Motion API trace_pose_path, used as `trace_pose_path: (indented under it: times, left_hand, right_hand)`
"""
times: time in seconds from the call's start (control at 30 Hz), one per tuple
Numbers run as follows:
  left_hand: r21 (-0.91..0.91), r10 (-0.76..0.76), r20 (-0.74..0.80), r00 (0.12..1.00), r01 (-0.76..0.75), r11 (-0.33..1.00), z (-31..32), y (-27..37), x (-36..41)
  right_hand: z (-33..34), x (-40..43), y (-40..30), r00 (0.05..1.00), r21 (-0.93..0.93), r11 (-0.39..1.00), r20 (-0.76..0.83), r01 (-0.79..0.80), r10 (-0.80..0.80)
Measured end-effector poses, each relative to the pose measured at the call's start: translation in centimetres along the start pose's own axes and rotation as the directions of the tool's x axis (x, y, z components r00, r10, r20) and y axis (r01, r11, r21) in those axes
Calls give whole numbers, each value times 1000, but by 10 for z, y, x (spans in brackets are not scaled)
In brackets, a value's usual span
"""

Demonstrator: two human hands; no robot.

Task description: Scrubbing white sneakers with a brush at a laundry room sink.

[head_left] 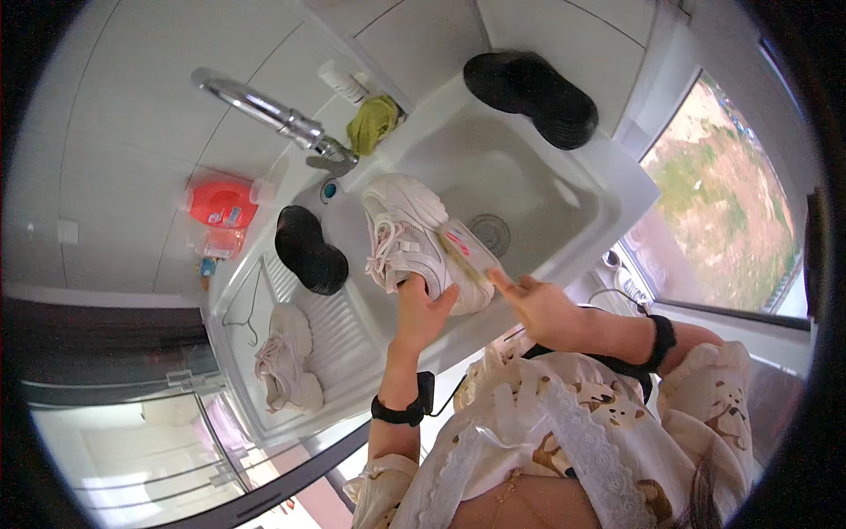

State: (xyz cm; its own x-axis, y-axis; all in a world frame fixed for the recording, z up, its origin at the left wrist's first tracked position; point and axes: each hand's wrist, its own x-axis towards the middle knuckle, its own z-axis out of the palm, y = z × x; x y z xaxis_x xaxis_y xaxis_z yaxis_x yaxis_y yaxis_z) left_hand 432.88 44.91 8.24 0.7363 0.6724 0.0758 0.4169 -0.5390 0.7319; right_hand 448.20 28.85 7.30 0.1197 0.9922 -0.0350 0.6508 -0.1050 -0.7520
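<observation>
My left hand (423,311) is pushed into the ankle opening of a white lace-up sneaker (410,231), its thumb outside against the heel side. The sneaker is held over the sink basin (535,185), toe toward the tap. In my right hand (538,311) is a pale scrubbing brush (470,248), its bristles against the side of the sneaker's thick sole. A second white sneaker (287,364) rests on the ribbed washboard (337,337) at the sink's left. One black insole (310,250) lies on the upper washboard; another black insole (532,99) lies across the basin's far rim.
A chrome faucet (271,116) reaches over the back ledge. Near its base are a yellow-green cloth (372,125) and a white bottle (342,81). Red detergent containers (223,203) stand at the back left. A wire hanger (251,311) lies by the washboard. At right is a window (720,198).
</observation>
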Motion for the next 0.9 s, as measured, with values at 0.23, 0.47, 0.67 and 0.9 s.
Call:
trace_pose_path:
  times: [0.23, 0.47, 0.67, 0.9]
  left_hand:
    - [-98, -69, -27, 997, 66, 993, -29, -8, -16]
    - [74, -68, 11, 998, 67, 995, -33, -19, -33]
    - [172, -7, 42, 999, -1, 985, -41, -36, -41]
    - [299, -73, 216, 974, 5, 954, -31, -32, -26]
  right_hand:
    - [-40, 100, 69, 985, -280, 947, 26, -157, 171]
    - [-15, 170, 115, 827, -334, 829, 196, -449, 527]
    - [7, 135, 14, 658, 29, 700, 368, -714, 656]
    - [33, 52, -18, 903, 228, 946, -412, 232, -122]
